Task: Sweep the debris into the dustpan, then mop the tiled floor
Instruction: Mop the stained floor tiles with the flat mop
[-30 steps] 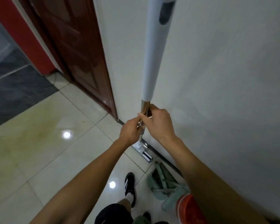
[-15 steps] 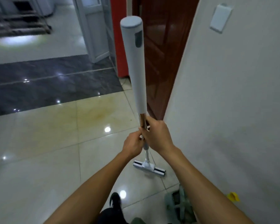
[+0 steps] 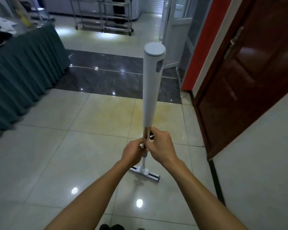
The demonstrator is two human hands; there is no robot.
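Note:
A mop with a thick white handle (image 3: 152, 90) stands nearly upright in front of me. Its thin metal shaft runs down to a flat white mop head (image 3: 145, 173) resting on the cream tiled floor (image 3: 56, 155). My left hand (image 3: 134, 154) grips the shaft from the left. My right hand (image 3: 162, 146) grips it just above, right below the white handle. Both sets of fingers curl round the shaft. No dustpan or debris is in view.
A dark red wooden door (image 3: 249, 77) and a white wall (image 3: 264, 163) stand on the right. A table with a green pleated skirt (image 3: 23, 72) is at the left. A dark tile strip (image 3: 106, 77) and metal racks (image 3: 103, 15) lie farther ahead.
My view has swung left, away from the wall, toward the room. The mop head has come off the wall base onto the open tiles. The bucket and dustpan have left the view. Both hands keep their grip.

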